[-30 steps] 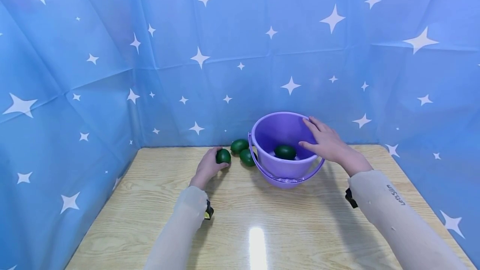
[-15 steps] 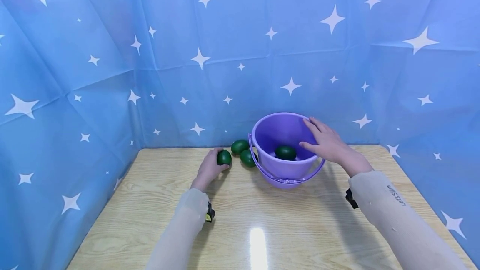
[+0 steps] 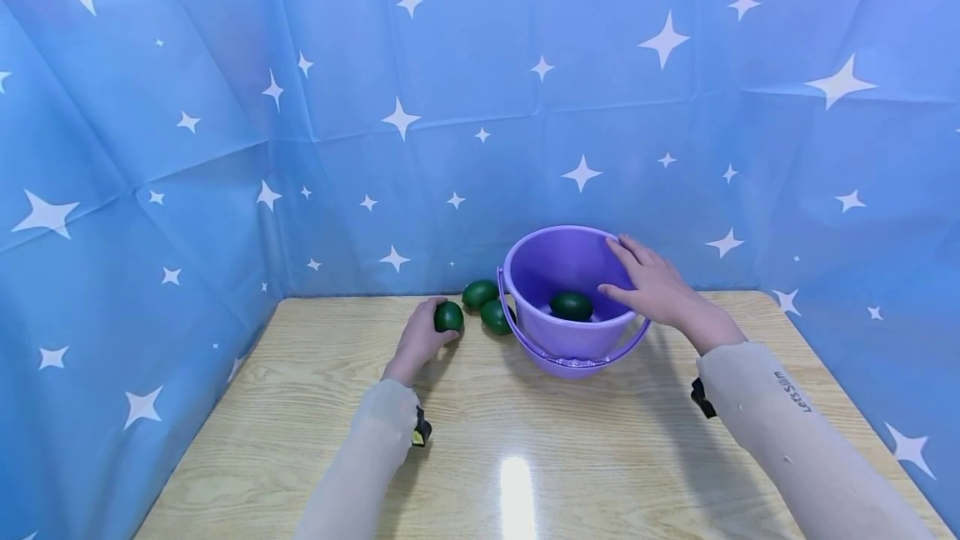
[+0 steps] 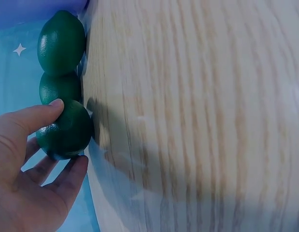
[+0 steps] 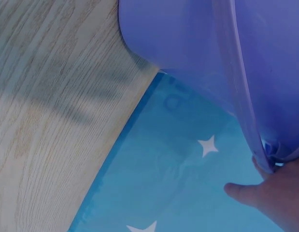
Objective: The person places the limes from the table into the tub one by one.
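My left hand [image 3: 420,335] pinches a dark green lime [image 3: 448,317] at the back of the table, thumb on one side and fingers curled on the other. Two more limes lie just right of it, one lime [image 3: 478,294] farther back and another lime [image 3: 495,317] beside the purple bucket [image 3: 573,344]. Inside the bucket rests a single lime [image 3: 572,305]. My right hand [image 3: 660,288] lies on the bucket's right rim with fairly straight fingers. In the right wrist view the thumb sticks out near the handle's joint, and part of the hand [image 5: 279,193] is cut off.
The bucket's handle [image 3: 573,363] hangs down in front. A wooden table [image 3: 585,448] stretches toward me, with a bright reflection near its front. Blue cloth [image 3: 480,182] with white stars walls off the back and both sides.
The view shifts very slightly. Both hands, the limes and the bucket stay practically where they were, and my left hand keeps its hold on the lime.
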`<control>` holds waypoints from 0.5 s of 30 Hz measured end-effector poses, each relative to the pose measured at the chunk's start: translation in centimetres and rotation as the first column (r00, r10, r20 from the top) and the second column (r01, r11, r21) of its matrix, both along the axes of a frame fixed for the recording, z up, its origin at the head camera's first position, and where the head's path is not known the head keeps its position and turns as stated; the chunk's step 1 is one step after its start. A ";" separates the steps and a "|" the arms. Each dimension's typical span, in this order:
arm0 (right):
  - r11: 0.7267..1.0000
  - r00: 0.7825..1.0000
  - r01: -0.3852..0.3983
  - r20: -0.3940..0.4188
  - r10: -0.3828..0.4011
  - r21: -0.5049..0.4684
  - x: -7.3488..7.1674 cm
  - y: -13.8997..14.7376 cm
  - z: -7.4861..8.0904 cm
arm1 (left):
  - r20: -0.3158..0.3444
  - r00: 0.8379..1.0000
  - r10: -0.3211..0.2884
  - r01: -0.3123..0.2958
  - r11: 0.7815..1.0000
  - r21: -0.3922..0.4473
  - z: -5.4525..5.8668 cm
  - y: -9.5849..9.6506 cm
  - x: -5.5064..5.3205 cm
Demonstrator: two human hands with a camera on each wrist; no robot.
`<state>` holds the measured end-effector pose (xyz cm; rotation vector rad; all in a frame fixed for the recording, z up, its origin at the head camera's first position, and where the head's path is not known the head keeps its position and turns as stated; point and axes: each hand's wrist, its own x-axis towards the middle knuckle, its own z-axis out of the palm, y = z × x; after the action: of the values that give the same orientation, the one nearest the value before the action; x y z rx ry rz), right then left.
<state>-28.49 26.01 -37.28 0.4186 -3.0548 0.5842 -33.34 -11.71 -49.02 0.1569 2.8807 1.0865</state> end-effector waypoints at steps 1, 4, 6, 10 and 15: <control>1.000 1.000 0.000 -0.001 0.000 0.000 0.0 0.0 0.0 | -0.001 1.000 -0.002 0.002 1.000 0.000 0.0 0.0 0.0; 1.000 1.000 0.000 -0.003 0.000 0.002 0.0 0.0 0.0 | -0.004 1.000 -0.002 0.002 1.000 0.005 -0.1 0.0 0.0; 1.000 1.000 0.000 -0.003 0.000 0.003 0.0 0.0 0.0 | -0.008 1.000 -0.003 0.003 1.000 0.009 -0.1 0.0 0.0; 1.000 1.000 0.000 0.002 0.000 -0.002 0.0 0.0 0.0 | -0.007 1.000 0.000 0.000 1.000 0.024 -0.2 0.0 -0.1; 1.000 1.000 0.001 0.006 -0.001 -0.004 0.1 -0.1 0.1 | -0.001 1.000 0.005 -0.005 0.999 0.035 -0.3 0.1 0.0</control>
<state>-28.43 25.95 -37.21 0.4162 -3.0586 0.5925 -33.30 -11.66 -49.30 0.1518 2.8657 1.1383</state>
